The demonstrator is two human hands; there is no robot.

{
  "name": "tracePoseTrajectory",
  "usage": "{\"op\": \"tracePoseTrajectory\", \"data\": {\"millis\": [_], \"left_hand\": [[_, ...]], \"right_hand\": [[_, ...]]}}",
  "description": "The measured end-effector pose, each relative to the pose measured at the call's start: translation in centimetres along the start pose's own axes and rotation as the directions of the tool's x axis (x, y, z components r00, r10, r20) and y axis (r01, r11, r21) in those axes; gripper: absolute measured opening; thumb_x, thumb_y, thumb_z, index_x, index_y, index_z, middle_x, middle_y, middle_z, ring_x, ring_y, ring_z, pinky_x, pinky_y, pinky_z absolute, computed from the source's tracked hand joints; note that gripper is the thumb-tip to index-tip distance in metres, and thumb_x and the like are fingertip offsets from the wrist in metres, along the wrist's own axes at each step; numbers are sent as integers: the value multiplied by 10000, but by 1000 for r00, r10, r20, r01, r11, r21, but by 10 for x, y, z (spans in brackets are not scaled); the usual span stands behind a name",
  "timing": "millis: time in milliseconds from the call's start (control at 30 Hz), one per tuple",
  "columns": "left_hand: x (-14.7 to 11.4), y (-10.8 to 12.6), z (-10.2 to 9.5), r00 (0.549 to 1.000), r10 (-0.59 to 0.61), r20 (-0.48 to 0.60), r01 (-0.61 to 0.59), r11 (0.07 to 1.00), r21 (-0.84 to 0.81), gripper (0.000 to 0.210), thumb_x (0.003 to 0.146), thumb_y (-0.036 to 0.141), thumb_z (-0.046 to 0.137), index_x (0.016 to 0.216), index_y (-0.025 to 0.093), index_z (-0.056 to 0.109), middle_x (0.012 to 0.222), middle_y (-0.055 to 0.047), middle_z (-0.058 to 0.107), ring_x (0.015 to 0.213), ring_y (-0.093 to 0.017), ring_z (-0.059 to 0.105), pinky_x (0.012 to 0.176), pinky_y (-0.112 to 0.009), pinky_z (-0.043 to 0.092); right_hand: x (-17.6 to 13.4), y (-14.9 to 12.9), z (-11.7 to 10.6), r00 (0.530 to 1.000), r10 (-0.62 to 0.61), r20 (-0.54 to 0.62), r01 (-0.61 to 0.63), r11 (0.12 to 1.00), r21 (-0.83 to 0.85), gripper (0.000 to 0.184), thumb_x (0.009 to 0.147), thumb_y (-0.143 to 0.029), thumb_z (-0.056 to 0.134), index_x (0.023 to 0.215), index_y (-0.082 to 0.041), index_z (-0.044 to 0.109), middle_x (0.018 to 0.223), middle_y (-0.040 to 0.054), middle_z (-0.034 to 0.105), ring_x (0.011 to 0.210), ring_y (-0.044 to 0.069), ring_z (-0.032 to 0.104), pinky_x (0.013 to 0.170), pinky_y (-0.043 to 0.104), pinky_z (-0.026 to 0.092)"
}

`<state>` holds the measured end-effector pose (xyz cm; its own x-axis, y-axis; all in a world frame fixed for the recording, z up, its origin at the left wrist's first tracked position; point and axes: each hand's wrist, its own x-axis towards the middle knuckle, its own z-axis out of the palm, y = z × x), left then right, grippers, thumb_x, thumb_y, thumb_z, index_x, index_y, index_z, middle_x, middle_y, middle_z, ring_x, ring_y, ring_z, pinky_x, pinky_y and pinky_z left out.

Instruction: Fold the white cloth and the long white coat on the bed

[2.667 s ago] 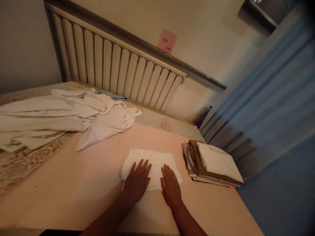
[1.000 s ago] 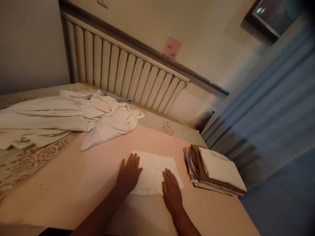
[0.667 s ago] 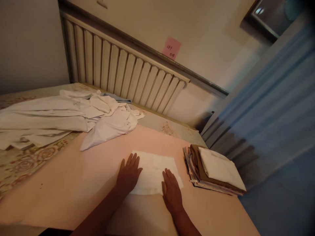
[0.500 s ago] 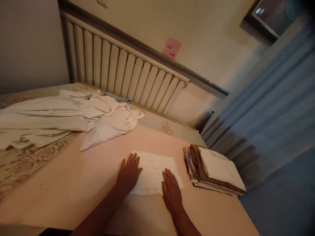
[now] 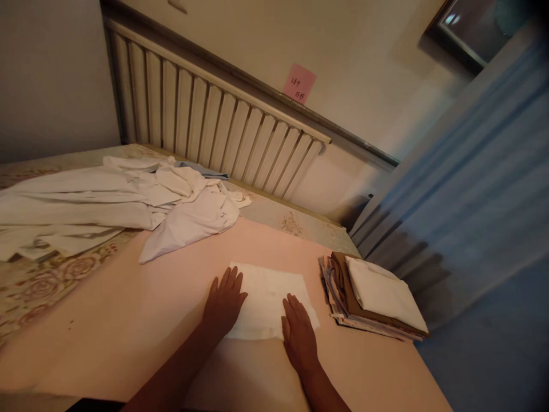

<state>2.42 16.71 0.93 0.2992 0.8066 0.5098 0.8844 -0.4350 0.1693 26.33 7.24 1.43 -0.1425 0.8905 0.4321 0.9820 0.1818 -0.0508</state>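
Observation:
A white folded cloth (image 5: 266,292) lies flat on the pink sheet (image 5: 180,297), roughly square in outline. My left hand (image 5: 223,303) rests palm down over its left edge, fingers stretched out. On the cloth's right side lies my right hand (image 5: 299,332), also flat with the fingers extended. Neither hand grips anything. Parts of the cloth's two side edges are hidden under the hands.
To the right stands a stack of folded clothes (image 5: 364,303), white on top of brown. Loose white garments (image 5: 107,194) lie heaped on a floral cover (image 5: 51,286) at the left. A radiator (image 5: 206,114) lines the wall behind; a blue curtain (image 5: 472,200) hangs right.

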Motion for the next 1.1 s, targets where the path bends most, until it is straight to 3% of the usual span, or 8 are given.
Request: {"op": "tracePoseTrajectory", "data": {"millis": [533,1100], "left_hand": [[-2,-2,5,999,-7,-35,5,999,-41,450,943,318,354,1343,184,508,1467,-127,406,1371,-297,346,1084,-517,307],[-1,-2,3,1000,7,-3,-7,1000,7,446,940,297,353,1327,152,522,1462,-138,409,1367,-301,352,1069,-523,319]], "right_hand": [[0,-1,-3,1000,3,-6,-3,1000,10,445,961,-265,375,1402,-223,425,1471,48,406,1374,219,342,1105,457,370],[0,-1,-2,1000,10,9,-10,1000,-3,445,961,-261,375,1399,-214,430,1472,49,405,1373,227,345,1106,463,370]]}}
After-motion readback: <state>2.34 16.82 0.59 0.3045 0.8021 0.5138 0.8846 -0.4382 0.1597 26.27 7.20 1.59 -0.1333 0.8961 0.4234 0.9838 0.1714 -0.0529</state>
